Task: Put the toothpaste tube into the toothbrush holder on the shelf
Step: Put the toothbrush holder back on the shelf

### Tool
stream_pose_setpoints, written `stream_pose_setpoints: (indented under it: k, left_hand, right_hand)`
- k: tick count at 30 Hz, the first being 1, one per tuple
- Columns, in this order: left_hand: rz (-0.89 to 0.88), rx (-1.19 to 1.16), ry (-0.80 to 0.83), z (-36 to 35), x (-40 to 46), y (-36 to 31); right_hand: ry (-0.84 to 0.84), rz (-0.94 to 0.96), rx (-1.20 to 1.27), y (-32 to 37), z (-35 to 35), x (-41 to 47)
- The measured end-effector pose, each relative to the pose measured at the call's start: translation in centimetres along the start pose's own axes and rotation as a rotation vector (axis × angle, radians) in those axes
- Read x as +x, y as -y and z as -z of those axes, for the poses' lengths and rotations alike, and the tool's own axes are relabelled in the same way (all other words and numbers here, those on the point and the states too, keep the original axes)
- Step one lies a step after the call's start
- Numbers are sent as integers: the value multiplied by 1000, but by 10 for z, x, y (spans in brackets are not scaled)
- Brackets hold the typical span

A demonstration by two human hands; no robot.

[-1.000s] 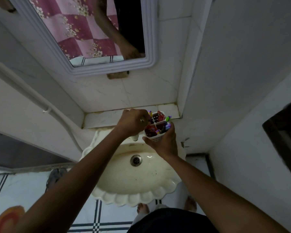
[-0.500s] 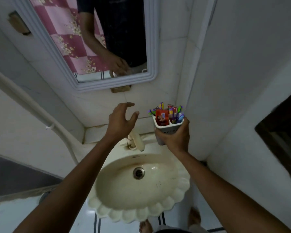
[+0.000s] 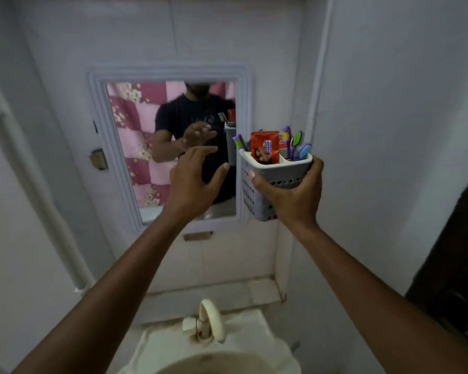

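My right hand (image 3: 292, 193) grips a grey perforated toothbrush holder (image 3: 257, 190) and holds it up in the air, level with the mirror's right edge. A red toothpaste tube (image 3: 265, 148) stands upright in its front compartment. Several purple, green and blue toothbrushes (image 3: 295, 144) stick out of the back compartments. My left hand (image 3: 195, 182) hovers just left of the holder with fingers spread, holding nothing and not touching it. The tiled shelf (image 3: 254, 292) lies far below, behind the sink.
A framed mirror (image 3: 170, 147) hangs on the wall ahead and reflects a person and a pink checked curtain. A cream sink (image 3: 227, 354) with a tap (image 3: 211, 319) sits below. A white pipe (image 3: 46, 201) runs down the left wall. A dark opening (image 3: 454, 265) is at right.
My right hand has lifted the holder from the shelf up to mirror height. My left hand let go of the tube, opened and rose alongside. The camera tilted upward.
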State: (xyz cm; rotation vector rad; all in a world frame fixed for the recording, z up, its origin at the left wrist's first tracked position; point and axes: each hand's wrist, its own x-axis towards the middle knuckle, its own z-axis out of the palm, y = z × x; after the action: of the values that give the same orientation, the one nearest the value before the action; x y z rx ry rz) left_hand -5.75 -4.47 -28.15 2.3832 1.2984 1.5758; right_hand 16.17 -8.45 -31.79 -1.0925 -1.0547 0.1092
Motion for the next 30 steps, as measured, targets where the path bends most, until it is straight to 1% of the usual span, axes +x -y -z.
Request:
stream_pose_setpoints:
  k: [3,8,14,17,19,23,24,27,30]
  left_hand:
    - [-81,30,-77,23,45,-27]
    - [-160,61,-191,60,107,-75]
    - [-252,202,-422,92,177,-114]
    - [-272,261,-487,101,216,-121]
    - [-256,305,-492,101,241,-122]
    - [-135,329,-408,94,269,-107]
    - [-131,358,-407,92,270,-100]
    - [-189,451,-478,88,270,-88]
    - [-188,474,-515,87,271,-88]
  right_hand:
    - [-15,89,64,47,1,46]
    - [-52,206,142,123,8,111]
    - [-129,272,214,204,14,176]
    - [-161,290,206,237,15,203]
    - [-176,300,199,255,16,218]
    - [-191,301,180,278,14,244]
    - [-193,297,177,281,13,249]
    - [-198,288,153,291,6,264]
    - [-226,298,128,300,-6,278]
